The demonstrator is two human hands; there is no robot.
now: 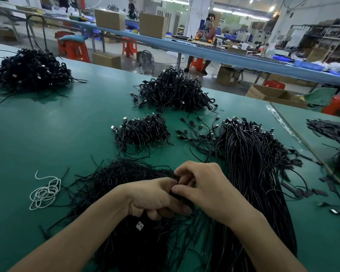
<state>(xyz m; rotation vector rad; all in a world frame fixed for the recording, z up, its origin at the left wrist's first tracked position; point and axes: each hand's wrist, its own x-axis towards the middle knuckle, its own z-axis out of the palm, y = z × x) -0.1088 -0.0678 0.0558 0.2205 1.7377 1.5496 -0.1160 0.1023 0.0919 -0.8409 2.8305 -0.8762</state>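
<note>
Head view, lower centre: your left grip (155, 197) curls round the folded cable (178, 196), which runs toward lower left; your right grip (206, 189), just right of it, pinches its upper end over the surface (47, 134).

Both bare forearms reach in from below and meet in the middle. The left hand (155, 199) sits knuckles-up, its fingers curled round a black cable bundle (182, 200). The right hand (206, 187) seems to pinch the same bundle, though its fingertips are partly hidden.
</note>
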